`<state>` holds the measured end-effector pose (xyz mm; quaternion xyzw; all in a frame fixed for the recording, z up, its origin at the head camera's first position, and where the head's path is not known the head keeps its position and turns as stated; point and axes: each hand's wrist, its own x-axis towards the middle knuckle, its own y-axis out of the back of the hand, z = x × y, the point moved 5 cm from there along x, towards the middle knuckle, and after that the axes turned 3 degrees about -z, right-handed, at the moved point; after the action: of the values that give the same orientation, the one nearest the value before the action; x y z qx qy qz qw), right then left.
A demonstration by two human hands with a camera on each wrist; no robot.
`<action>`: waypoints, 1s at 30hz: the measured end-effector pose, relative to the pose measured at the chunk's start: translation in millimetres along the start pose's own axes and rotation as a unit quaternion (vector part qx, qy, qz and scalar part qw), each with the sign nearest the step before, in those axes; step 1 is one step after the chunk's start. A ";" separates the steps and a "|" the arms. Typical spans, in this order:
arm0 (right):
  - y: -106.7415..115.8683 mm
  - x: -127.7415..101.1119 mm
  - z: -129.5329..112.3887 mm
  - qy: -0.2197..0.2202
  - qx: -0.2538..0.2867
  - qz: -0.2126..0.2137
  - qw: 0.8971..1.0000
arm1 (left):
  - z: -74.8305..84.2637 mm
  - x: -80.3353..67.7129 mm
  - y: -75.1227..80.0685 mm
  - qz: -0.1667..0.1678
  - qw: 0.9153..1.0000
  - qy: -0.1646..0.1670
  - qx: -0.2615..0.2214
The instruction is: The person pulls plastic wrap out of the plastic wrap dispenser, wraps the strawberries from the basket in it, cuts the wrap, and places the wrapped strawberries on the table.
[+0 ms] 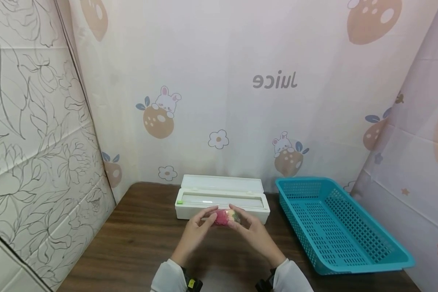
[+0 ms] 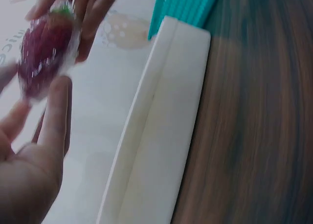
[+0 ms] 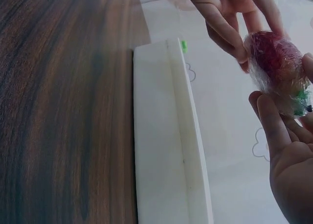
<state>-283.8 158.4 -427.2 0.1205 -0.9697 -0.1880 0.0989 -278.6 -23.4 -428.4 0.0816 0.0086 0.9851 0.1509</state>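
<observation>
A red strawberry (image 1: 222,217) with a pale yellowish part and a green top is wrapped in crinkled clear film. Both hands hold it up between their fingertips, in front of a white cling film dispenser (image 1: 190,213). My left hand (image 1: 195,232) pinches the red tip end between thumb and fingers. At the green end, my right hand (image 1: 255,234) grips it the same way. In the left wrist view the strawberry (image 2: 46,53) shows glossy film all round. The right wrist view shows film bunched near the green top of the strawberry (image 3: 279,67).
The dispenser's lid (image 1: 222,183) stands raised at the back, and a small green slider (image 1: 180,202) sits at its left end. To the right, a teal plastic basket (image 1: 368,269) rests on the dark wooden table (image 1: 131,239). Printed curtains (image 1: 219,105) hang behind and at both sides.
</observation>
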 end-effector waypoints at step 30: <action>-2.6 -4.6 -12.5 0.100 -0.006 -0.028 0.995 | 4.6 -4.5 7.9 0.000 0.995 -0.063 0.073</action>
<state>-276.0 153.1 -417.5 0.1651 -0.9500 -0.1836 0.1910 -276.0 -32.4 -424.2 0.1544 0.0707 0.9748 0.1449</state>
